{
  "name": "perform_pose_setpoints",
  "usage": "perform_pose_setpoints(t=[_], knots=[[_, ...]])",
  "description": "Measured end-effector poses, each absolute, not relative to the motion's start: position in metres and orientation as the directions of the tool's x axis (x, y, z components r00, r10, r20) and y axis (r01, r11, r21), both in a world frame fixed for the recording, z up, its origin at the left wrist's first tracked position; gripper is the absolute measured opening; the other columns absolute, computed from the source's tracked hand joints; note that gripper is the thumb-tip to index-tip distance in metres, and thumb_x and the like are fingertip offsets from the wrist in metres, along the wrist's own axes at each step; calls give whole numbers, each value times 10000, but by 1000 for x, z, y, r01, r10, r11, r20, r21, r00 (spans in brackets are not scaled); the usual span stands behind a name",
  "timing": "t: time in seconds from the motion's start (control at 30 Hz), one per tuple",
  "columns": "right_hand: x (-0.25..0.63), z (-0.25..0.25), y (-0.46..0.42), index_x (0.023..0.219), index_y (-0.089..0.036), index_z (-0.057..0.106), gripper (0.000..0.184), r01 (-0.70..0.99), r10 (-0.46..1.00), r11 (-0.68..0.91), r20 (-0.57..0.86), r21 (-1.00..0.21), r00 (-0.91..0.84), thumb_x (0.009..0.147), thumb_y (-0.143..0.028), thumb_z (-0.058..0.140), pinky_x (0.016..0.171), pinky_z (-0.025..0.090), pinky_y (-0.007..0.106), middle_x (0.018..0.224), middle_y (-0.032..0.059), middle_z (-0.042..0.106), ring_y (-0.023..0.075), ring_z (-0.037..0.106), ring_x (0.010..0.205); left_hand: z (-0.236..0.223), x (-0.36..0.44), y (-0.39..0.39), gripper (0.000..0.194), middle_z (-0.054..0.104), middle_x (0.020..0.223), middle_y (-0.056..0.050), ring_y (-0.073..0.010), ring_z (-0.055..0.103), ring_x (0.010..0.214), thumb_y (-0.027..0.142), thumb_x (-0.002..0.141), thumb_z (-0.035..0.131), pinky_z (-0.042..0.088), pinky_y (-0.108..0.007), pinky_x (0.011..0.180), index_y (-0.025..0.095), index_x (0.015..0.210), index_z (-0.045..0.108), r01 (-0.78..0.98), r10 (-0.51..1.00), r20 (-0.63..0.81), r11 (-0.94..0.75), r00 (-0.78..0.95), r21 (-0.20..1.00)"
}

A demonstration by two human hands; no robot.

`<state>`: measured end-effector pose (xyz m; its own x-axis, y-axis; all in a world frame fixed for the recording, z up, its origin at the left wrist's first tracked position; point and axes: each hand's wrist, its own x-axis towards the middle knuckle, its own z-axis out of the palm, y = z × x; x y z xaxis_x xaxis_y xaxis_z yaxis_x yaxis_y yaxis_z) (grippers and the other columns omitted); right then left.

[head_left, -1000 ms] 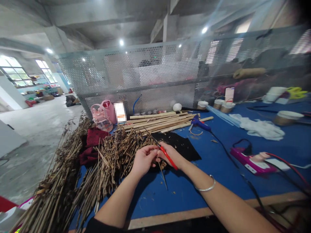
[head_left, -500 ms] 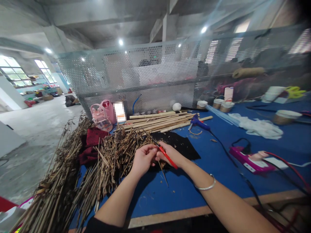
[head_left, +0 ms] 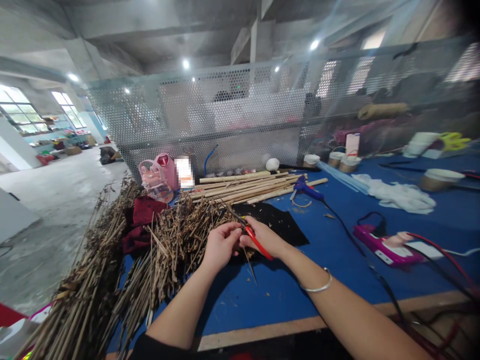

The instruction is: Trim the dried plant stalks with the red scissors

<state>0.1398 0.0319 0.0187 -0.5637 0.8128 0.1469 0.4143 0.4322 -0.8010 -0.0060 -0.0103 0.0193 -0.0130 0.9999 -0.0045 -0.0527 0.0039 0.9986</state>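
My right hand (head_left: pixel 265 239) is closed round red-handled scissors (head_left: pixel 258 242) whose dark blades point up and left over a heap of dry brown twigs (head_left: pixel 180 235). My left hand (head_left: pixel 221 246) pinches a thin twig (head_left: pixel 250 265) right beside the blades; its lower end hangs down over the blue table (head_left: pixel 330 280). Both hands meet above a black cloth (head_left: pixel 281 225). A silver bangle (head_left: pixel 318 286) circles my right wrist.
Long bundled stalks (head_left: pixel 78 300) spill off the table's left end. Pale bamboo sticks (head_left: pixel 247 187), a blue glue gun (head_left: pixel 307 190) with its cable, a pink bag (head_left: pixel 159 177), a magenta device (head_left: pixel 382 247), white cloth (head_left: pixel 401 197) and paper cups (head_left: pixel 345 162) lie farther back. Perforated mesh (head_left: pixel 240 115) closes the far side.
Both hands have stayed in place over the twigs; the scissors and twig shifted only slightly.
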Motion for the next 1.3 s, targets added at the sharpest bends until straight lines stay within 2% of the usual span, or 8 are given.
perform_pose_setpoints(t=[0.27,0.47,0.8,1.0,1.17,1.3], knots=[[139,11,33,850,-185,456,280,359,830,358,118,-862,-546,740,-427,544,490,398,214,678,4,598,129,570,592,20,-6,-10,333,585,587,2,-87,537,452,378,664,621,401,-150,330,137,893,602,-87,999,-35,33,-23,996],[141,12,37,816,-173,538,304,446,851,415,164,-793,-499,713,-457,572,509,374,219,656,3,593,122,529,575,20,-7,-10,360,600,608,-13,-105,563,494,386,662,624,397,-145,331,132,915,590,-111,999,-38,35,-27,993],[142,17,32,840,-194,450,354,474,808,489,176,-732,-562,697,-483,598,477,304,195,620,-45,511,82,417,521,17,-9,-9,303,567,580,13,-54,452,417,371,665,621,401,-151,341,147,867,642,-37,999,9,-10,-38,999],[142,14,34,801,-185,495,314,483,830,460,168,-745,-532,708,-472,582,475,313,192,642,-27,540,84,441,530,17,-10,-8,288,587,583,11,-74,500,446,369,675,610,384,-150,335,151,861,632,-34,999,12,-13,-32,999],[143,11,37,764,-175,528,320,539,855,460,189,-705,-483,689,-479,593,491,317,203,661,-6,564,97,460,550,17,-11,-8,319,614,618,-10,-103,560,505,375,674,614,380,-146,335,142,891,613,-60,999,4,-6,-33,998],[143,14,36,804,-195,507,332,584,855,470,178,-662,-486,665,-474,621,496,315,208,654,-11,574,110,479,553,17,-11,-8,319,611,634,-12,-86,532,484,374,687,606,392,-148,342,139,901,623,-48,998,29,-32,-61,998]])
